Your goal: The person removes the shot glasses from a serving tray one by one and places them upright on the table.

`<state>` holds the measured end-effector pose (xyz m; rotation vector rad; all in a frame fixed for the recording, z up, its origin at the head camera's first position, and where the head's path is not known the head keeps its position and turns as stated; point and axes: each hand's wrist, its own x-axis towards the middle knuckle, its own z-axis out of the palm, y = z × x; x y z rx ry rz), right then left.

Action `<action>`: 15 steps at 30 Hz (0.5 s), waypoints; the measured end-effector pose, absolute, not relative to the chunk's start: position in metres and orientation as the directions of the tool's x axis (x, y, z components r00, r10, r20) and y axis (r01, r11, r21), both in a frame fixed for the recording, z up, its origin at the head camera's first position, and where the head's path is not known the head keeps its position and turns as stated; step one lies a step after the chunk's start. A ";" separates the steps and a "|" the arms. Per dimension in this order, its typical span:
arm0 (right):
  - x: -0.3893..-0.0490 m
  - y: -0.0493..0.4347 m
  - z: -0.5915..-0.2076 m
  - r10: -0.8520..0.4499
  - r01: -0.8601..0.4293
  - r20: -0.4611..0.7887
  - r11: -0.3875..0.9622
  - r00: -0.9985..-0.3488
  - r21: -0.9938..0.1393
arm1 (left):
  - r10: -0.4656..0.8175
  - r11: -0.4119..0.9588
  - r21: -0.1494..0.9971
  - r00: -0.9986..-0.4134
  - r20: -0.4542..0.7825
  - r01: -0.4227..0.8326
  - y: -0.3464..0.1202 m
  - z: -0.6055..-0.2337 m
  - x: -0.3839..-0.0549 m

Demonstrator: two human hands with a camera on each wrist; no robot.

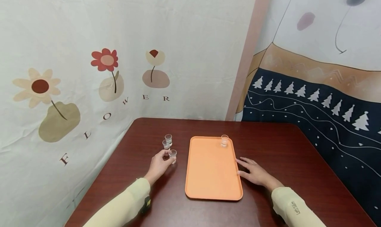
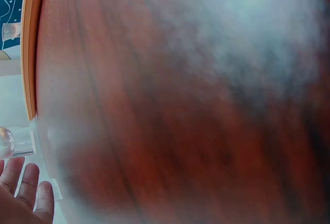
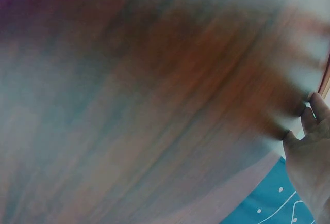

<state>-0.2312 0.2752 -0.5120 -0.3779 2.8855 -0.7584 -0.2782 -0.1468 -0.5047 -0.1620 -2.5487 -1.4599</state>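
My left hand (image 1: pixel 159 164) has its thumb and index finger on either side of a small clear shot glass (image 1: pixel 173 157), pinching it near the table's left-middle. Two more clear glasses, a nearer one (image 1: pixel 166 144) and a farther one (image 1: pixel 168 139), stand just beyond it. In the left wrist view the pinched glass (image 2: pixel 20 141) shows above the spread fingers. To the right lies an orange tray (image 1: pixel 213 170), with one clear glass (image 1: pixel 224 141) upright in its far right corner. Fingertips of my right hand (image 1: pixel 254 171) rest at the tray's right rim, the fingers loosely extended.
The dark red-brown table (image 1: pixel 268 141) reaches back to a pale wall cloth (image 1: pixel 190 55) with printed flowers. On the right hangs a dark blue cloth (image 1: pixel 297 108) with white trees. Bare tabletop lies between the left-hand glasses and the tray.
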 end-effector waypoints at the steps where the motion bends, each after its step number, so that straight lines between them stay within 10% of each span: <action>1: -0.231 0.275 -0.512 -0.274 -0.206 -0.066 0.841 -0.959 -0.500 | -0.005 0.510 0.839 -0.974 0.225 0.191 -0.147 -0.505 -0.279; 15: -0.230 0.275 -0.513 -0.276 -0.211 -0.057 0.838 -0.959 -0.503 | -0.015 0.537 0.825 -0.976 0.217 0.175 -0.150 -0.505 -0.281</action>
